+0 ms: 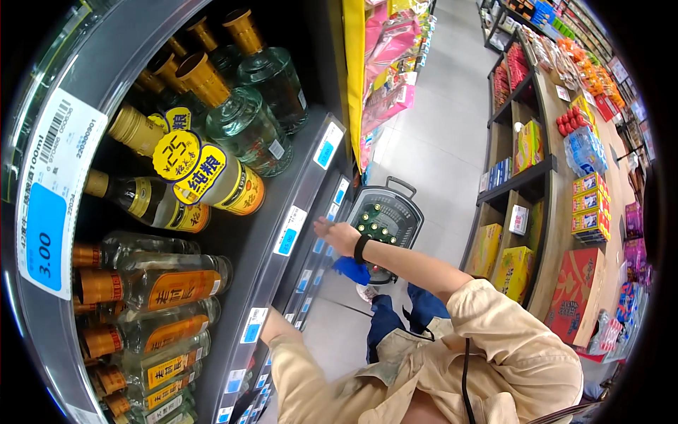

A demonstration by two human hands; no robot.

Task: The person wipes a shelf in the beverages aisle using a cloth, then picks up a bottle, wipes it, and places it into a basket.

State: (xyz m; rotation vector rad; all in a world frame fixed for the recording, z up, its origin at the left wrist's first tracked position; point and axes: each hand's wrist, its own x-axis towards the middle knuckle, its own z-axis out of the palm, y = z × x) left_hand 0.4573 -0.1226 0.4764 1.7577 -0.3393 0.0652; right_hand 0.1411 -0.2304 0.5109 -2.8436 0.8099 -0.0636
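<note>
My right hand, with a black band at the wrist, reaches out beside the shelf's price labels. Its fingers are stretched loosely apart, and nothing shows in them. Below the hand is a bunched blue thing, whose kind I cannot make out. My left forearm passes behind the upper shelf's edge, which hides the left hand. A dark grey shopping basket stands on the floor beyond my right hand, with several green bottles upright in it.
On the upper shelf, at left, are clear liquor bottles with orange labels, yellow-tagged bottles and gold-capped bottles. Pink packets hang ahead. A wooden display with boxes lines the aisle's right side. My shoes stand near the basket.
</note>
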